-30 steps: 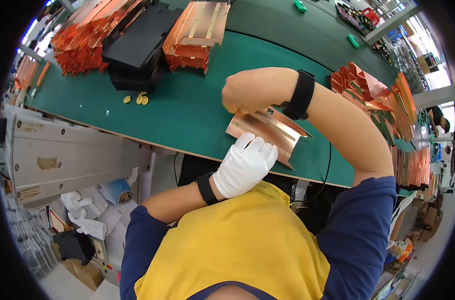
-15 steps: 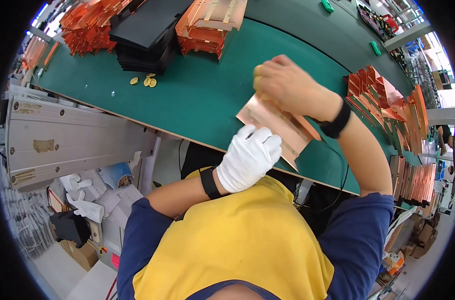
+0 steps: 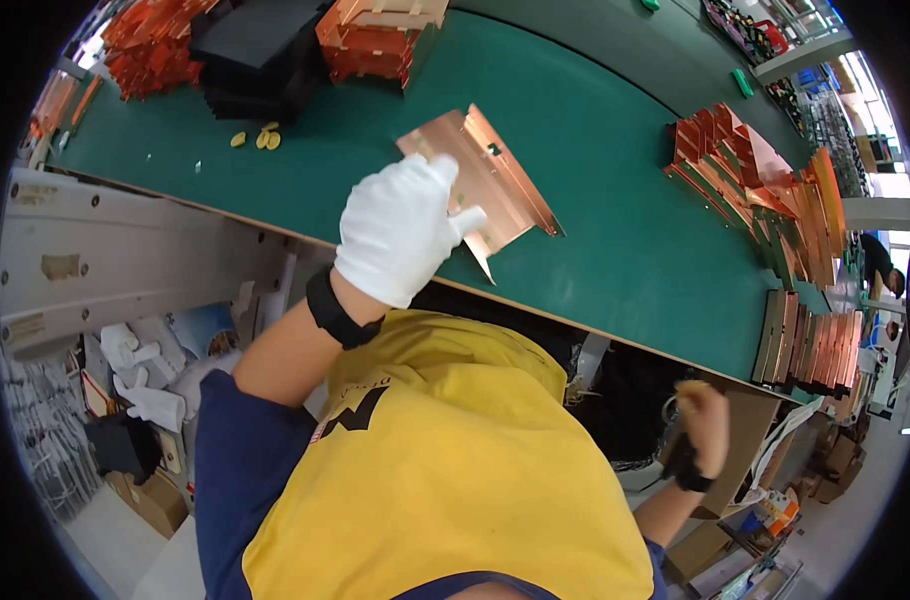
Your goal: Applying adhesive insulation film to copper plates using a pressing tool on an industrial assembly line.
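My left hand, in a white glove, grips a bent copper-coloured metal panel by its near left side, with the thumb laid across its face. A raised flange with a small cut-out runs along the panel's far right side. Beyond the table's front edge, low on the right, is my right hand, bare but for yellowish covers at the fingertips. It is apart from the panel, next to an open cardboard box. Motion blur hides whether its fingers close on anything.
The green tabletop carries a stack of black panels, copper-coloured parts and several yellow finger cots. More copper pieces stand at the right, with a row of upright ones by the near right corner.
My right hand has left the panel and swung down to the right, past the table edge. My left hand and the panel have shifted left and away from me in the picture.
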Action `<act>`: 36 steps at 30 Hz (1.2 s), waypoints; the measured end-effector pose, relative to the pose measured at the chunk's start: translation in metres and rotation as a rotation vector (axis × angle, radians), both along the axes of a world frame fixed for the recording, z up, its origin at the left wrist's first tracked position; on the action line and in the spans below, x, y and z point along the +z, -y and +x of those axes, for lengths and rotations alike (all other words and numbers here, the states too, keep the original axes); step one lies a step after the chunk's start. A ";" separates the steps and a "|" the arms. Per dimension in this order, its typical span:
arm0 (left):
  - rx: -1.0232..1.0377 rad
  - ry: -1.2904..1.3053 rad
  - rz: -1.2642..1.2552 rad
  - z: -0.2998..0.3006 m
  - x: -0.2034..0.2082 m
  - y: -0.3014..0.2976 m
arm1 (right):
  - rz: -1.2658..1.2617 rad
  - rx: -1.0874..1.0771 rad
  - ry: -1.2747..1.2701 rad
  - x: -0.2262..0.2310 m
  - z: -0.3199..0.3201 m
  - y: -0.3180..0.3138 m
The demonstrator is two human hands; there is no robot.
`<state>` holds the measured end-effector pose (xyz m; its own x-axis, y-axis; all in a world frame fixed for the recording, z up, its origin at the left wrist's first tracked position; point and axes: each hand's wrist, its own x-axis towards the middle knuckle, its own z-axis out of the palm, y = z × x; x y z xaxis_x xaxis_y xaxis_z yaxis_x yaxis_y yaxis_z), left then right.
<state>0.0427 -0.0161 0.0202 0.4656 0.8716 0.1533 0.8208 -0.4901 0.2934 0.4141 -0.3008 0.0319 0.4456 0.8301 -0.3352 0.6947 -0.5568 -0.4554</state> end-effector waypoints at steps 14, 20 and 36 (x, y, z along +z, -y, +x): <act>-0.705 -0.263 -0.080 0.083 0.022 -0.053 | 0.164 0.393 -0.095 0.023 -0.050 -0.068; -0.737 -0.305 0.113 0.090 0.042 -0.027 | 0.188 0.710 0.042 0.051 -0.080 -0.126; -0.558 0.530 0.231 0.027 -0.052 0.041 | 0.457 1.344 0.385 0.018 -0.177 -0.321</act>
<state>0.0695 -0.0575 -0.0320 0.6376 0.4513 0.6243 0.2171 -0.8829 0.4165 0.2371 0.0202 0.0495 -0.7304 0.6827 0.0226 0.6793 0.7294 -0.0813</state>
